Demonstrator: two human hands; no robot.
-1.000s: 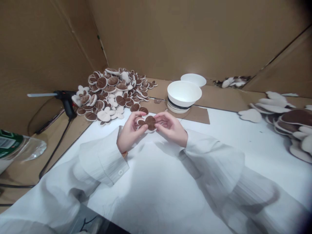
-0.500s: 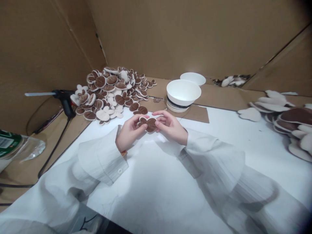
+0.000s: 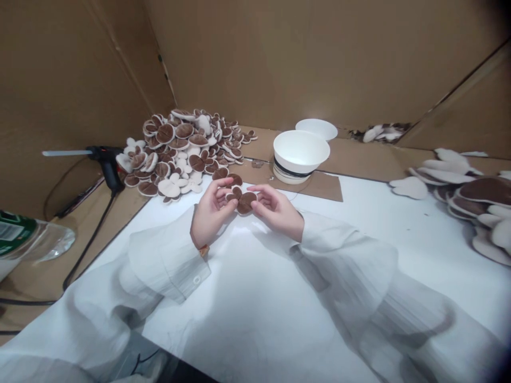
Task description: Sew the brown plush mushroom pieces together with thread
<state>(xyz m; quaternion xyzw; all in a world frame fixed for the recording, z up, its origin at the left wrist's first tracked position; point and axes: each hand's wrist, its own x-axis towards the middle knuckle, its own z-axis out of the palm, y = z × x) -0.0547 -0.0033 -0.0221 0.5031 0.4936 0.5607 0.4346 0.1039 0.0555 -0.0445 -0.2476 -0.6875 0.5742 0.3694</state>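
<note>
A small brown fabric piece with pale edges and rounded lobes [image 3: 247,202] is held between both hands above the white work surface [image 3: 255,298]. My left hand [image 3: 211,213] pinches its left end between thumb and fingers. On the opposite side, my right hand [image 3: 277,211] grips the larger round lobe by its right edge. Just behind my left fingers lies the front of a big heap of similar brown and white pieces [image 3: 179,141].
White bowls [image 3: 301,150] stand behind my hands on brown board. At the left are a black glue gun [image 3: 109,167] with its cord and a clear bottle with a green label [image 3: 18,234]. Larger brown and white pieces [image 3: 483,191] lie at the right.
The fabric piece has tilted slightly and its small lobes show more. My left fingers have lifted and spread a little, and my right hand has shifted slightly left.
</note>
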